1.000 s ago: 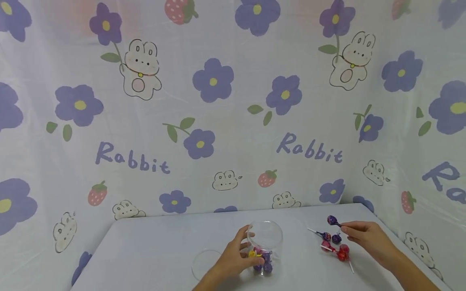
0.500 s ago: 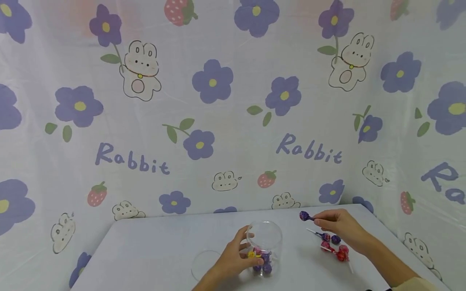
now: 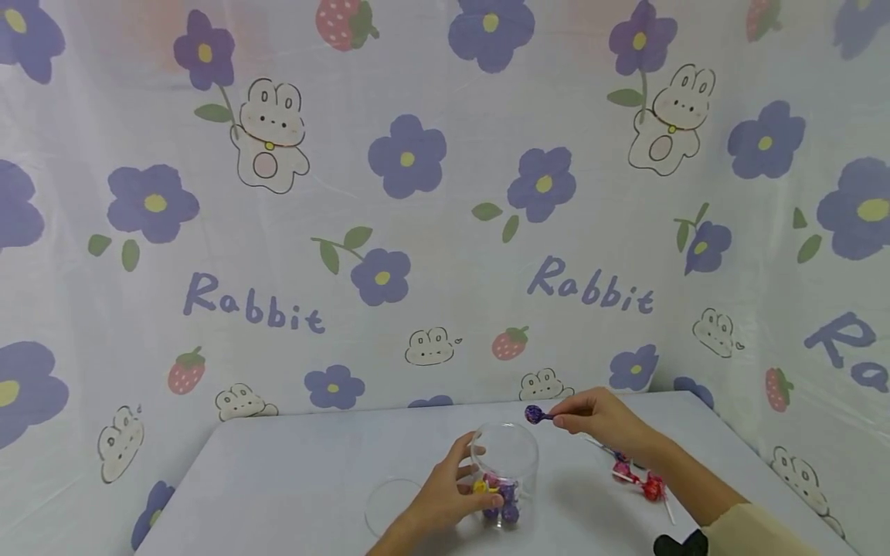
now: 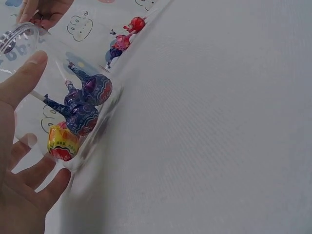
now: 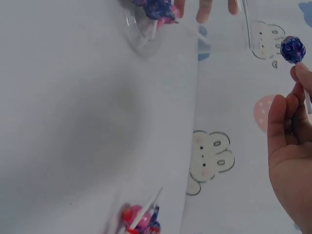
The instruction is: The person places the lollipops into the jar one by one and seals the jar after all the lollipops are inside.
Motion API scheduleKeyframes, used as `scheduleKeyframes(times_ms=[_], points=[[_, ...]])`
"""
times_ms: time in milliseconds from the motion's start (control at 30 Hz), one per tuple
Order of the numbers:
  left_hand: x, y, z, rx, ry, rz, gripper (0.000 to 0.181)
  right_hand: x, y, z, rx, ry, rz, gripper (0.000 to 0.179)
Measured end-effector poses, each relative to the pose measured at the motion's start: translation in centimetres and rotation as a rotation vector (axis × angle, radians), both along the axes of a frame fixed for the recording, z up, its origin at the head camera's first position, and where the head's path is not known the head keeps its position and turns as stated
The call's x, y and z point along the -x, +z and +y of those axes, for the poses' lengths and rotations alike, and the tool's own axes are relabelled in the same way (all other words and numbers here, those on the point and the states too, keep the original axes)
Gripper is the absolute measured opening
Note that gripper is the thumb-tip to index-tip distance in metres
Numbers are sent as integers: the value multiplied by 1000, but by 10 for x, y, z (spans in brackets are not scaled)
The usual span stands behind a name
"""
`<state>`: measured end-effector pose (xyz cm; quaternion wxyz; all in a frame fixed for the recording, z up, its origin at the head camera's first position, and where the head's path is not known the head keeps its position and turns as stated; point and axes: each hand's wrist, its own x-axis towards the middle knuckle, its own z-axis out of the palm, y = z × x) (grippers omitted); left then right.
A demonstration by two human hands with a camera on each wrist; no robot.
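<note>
My left hand (image 3: 448, 490) grips the side of a clear round jar (image 3: 526, 459), thumb on the near side and fingers round the left. At the jar's bottom lie several wrapped lollipops, among them purple-blue ones (image 4: 83, 118) and a yellow one (image 4: 63, 142). Between thumb and fingertips my right hand (image 3: 605, 421) pinches a purple-blue lollipop (image 3: 535, 415) by its stick, just below the candy. This lollipop is in the air, right of and a little above the jar's open mouth, apart from the rim.
On the white table (image 3: 292, 479), right of the jar, lies a loose group of red and pink lollipops (image 3: 652, 487), partly hidden by my right arm. A clear round lid (image 3: 389, 506) lies left of the jar. A patterned curtain (image 3: 452, 232) stands behind the table.
My right hand has moved left with the purple-blue lollipop, from above the loose lollipops to near the jar's mouth. My left hand and the jar have stayed in place.
</note>
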<state>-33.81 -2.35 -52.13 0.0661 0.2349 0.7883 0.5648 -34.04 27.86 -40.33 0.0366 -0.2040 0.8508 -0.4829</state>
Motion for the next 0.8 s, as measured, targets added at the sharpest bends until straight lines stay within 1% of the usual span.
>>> scheduleKeyframes(times_ms=[167, 300, 400, 633, 800], points=[[1, 0, 0, -2, -2, -2, 93, 5, 3, -19, -41, 76, 43, 18], [1, 0, 0, -6, -15, -4, 93, 8, 3, -29, -114, 129, 118, 14], [0, -2, 0, -13, -23, -9, 92, 8, 2, -34, -151, 158, 161, 12], [0, 0, 0, -19, -22, -1, 93, 11, -2, -43, -219, 162, 213, 9], [1, 0, 0, -19, -21, 0, 93, 12, -6, -49, -237, 155, 225, 8]])
